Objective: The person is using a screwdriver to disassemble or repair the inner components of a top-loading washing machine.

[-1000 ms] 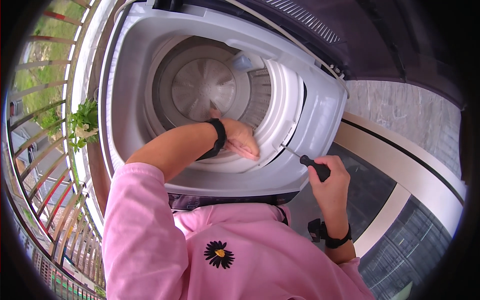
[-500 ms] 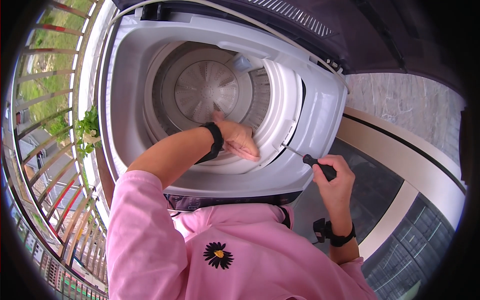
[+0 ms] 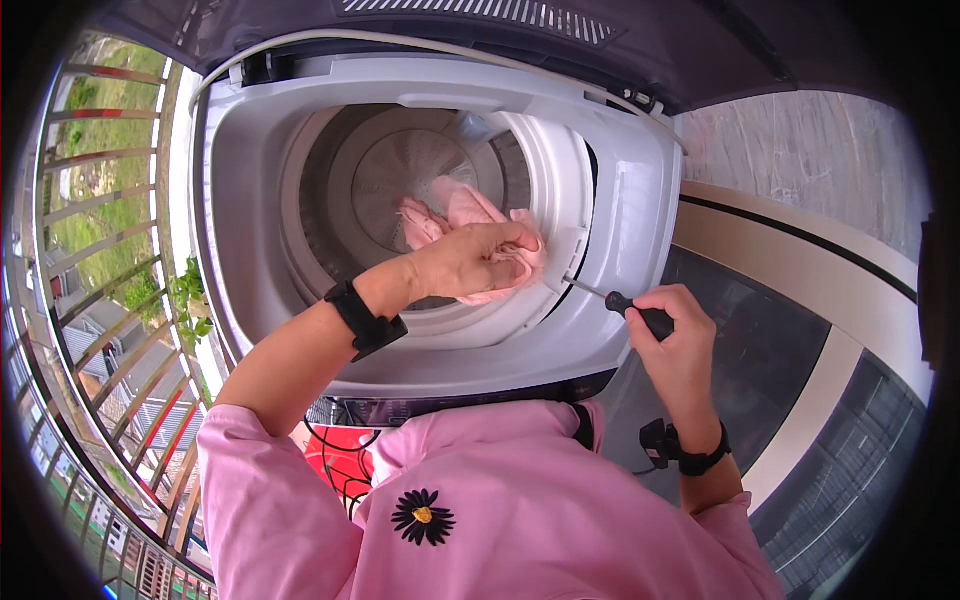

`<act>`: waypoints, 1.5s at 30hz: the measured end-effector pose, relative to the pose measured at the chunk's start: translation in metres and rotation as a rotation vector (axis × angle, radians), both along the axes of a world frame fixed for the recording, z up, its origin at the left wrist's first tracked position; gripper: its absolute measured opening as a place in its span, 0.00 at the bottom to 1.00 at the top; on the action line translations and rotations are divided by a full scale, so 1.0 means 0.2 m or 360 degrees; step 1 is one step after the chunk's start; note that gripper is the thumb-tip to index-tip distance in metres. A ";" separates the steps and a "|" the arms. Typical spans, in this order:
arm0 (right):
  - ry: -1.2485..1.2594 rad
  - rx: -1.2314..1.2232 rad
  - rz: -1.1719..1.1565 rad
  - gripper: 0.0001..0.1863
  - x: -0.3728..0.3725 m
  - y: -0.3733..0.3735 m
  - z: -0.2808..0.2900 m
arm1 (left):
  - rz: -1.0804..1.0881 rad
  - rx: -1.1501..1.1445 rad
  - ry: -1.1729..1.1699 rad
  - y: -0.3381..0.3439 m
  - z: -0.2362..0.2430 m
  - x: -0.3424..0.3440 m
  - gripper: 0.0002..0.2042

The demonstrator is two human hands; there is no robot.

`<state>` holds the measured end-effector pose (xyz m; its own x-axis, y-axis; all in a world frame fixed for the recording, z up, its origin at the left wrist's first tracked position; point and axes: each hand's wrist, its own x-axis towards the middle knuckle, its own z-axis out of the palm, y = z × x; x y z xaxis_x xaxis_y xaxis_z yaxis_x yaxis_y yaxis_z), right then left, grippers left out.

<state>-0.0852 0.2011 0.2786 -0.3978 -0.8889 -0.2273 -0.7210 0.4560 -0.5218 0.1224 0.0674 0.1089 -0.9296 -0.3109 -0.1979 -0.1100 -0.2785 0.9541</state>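
My left hand (image 3: 468, 262) grips a pink cloth (image 3: 470, 205) just inside the mouth of a top-loading washing machine (image 3: 628, 200). The cloth hangs in loose folds over the drum (image 3: 375, 185), and part of it bunches against the pale ring round the opening (image 3: 565, 190). In my right hand (image 3: 675, 340) is a screwdriver (image 3: 637, 313) with a black and red handle. Its thin shaft points left, and the tip sits at the slotted edge of the ring, by the dark gap along the right rim. Whether the tip is wedged in, I cannot tell.
The machine's dark lid (image 3: 700, 50) stands raised at the back, a pale hose (image 3: 400, 36) running along its hinge. A metal railing (image 3: 105, 190) and a green plant (image 3: 188, 295) are on the left. A red thing (image 3: 338, 455) with black cords lies below the machine's front.
My left hand has come up from lower on the ring and now holds the pink cloth. The screwdriver stays at the same spot on the ring. The view has shifted slightly.
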 end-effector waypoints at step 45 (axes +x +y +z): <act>-0.0016 -0.0207 0.0144 0.08 -0.10 0.02 -0.03 | -0.0529 -0.1402 -0.0687 0.34 0.17 -0.25 0.13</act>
<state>-0.1050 0.2050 0.2736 -0.3132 -0.9431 -0.1116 -0.7503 0.3178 -0.5797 0.0732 0.1362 0.1434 -0.8989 -0.2476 -0.3614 -0.4347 0.6060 0.6661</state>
